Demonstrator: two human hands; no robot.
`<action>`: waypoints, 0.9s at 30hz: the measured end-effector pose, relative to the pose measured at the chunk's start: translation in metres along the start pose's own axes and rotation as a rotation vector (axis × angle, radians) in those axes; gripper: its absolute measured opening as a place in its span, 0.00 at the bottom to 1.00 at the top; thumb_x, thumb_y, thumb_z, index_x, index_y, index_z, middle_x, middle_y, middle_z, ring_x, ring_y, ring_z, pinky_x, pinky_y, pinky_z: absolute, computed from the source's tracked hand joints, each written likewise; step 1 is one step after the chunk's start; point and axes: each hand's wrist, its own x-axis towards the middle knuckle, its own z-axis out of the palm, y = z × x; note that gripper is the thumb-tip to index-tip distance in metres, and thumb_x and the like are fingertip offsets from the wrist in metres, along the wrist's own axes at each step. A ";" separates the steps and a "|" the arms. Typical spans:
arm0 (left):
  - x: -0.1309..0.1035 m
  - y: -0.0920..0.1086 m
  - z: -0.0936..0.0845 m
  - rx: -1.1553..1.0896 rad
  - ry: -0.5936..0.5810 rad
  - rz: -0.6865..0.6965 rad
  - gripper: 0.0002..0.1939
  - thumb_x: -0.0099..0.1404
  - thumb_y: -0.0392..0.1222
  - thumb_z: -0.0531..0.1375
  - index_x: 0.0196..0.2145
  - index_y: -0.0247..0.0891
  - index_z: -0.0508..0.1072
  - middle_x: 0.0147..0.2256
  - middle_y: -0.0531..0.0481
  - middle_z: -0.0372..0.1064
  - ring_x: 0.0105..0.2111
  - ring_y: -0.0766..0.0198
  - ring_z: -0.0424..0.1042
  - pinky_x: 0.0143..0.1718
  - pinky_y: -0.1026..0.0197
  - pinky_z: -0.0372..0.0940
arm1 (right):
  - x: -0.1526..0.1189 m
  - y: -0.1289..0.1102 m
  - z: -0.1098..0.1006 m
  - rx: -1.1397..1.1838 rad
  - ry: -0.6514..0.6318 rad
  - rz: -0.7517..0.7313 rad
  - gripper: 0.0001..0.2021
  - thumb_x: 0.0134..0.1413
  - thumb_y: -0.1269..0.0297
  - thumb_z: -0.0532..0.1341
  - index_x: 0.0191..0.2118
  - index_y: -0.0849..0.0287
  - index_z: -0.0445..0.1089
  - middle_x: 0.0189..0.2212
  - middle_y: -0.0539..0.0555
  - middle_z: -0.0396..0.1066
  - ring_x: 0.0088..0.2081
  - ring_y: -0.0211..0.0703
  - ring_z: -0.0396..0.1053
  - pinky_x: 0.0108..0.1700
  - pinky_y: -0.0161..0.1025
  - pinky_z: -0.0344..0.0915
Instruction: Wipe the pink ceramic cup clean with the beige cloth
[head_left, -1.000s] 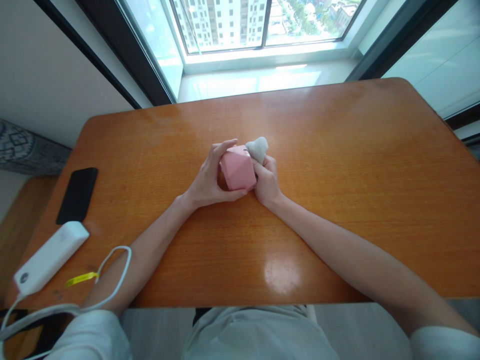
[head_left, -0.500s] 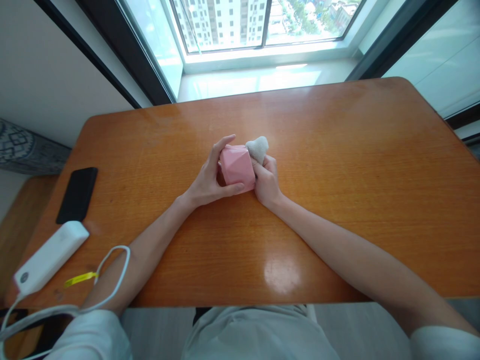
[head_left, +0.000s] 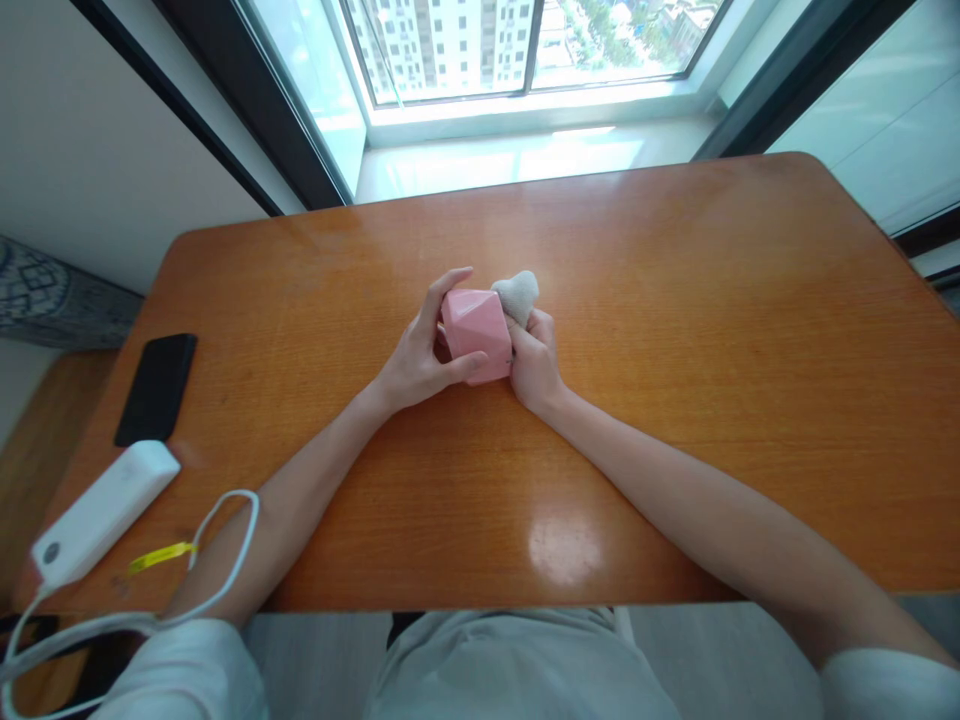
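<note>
Above the middle of the wooden table (head_left: 675,330), a pink faceted block-like object (head_left: 477,328) is tilted between my hands. My left hand (head_left: 424,350) grips it from the left, with the thumb along the near side and the fingers around the far side. A light grey cloth (head_left: 517,295) is bunched in my right hand (head_left: 536,360), which presses it against the object's right side. Part of the cloth sticks up past my fingers. The underside of the pink object is hidden from me.
A black phone (head_left: 156,388) lies at the table's left edge. Nearer to me is a white power bank-like device (head_left: 105,515) with a white cable (head_left: 244,555) running over my left forearm. A yellow tag (head_left: 161,557) hangs on the cable. Beyond the table is a window (head_left: 532,50).
The pink object has turned slightly in my left hand, so its facets face me differently. Both hands stay in nearly the same place, and the cloth stays against its right side.
</note>
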 end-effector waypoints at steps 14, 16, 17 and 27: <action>0.004 -0.009 -0.006 -0.136 -0.044 -0.087 0.49 0.66 0.75 0.71 0.75 0.50 0.65 0.57 0.45 0.76 0.47 0.55 0.78 0.48 0.57 0.75 | -0.003 -0.002 0.000 -0.061 0.005 -0.005 0.26 0.54 0.39 0.76 0.27 0.55 0.71 0.24 0.46 0.64 0.28 0.36 0.56 0.30 0.38 0.56; 0.004 -0.010 -0.006 -0.133 -0.048 -0.084 0.49 0.66 0.75 0.71 0.74 0.50 0.65 0.58 0.44 0.76 0.46 0.56 0.78 0.47 0.57 0.75 | -0.003 -0.002 -0.001 -0.070 0.006 -0.009 0.26 0.54 0.39 0.75 0.27 0.55 0.70 0.24 0.46 0.63 0.27 0.36 0.56 0.30 0.38 0.56; 0.003 -0.010 -0.005 -0.132 -0.047 -0.077 0.48 0.67 0.75 0.70 0.74 0.50 0.65 0.57 0.45 0.76 0.46 0.56 0.78 0.47 0.57 0.75 | -0.003 -0.001 -0.001 -0.073 0.004 -0.011 0.26 0.54 0.39 0.75 0.27 0.55 0.70 0.23 0.46 0.63 0.27 0.36 0.56 0.30 0.38 0.56; -0.006 -0.017 0.006 0.054 0.032 0.192 0.53 0.72 0.81 0.61 0.81 0.53 0.50 0.69 0.39 0.67 0.63 0.45 0.76 0.65 0.42 0.74 | -0.003 0.000 -0.001 -0.096 -0.029 -0.035 0.25 0.56 0.39 0.74 0.27 0.53 0.69 0.24 0.47 0.64 0.29 0.39 0.58 0.32 0.39 0.61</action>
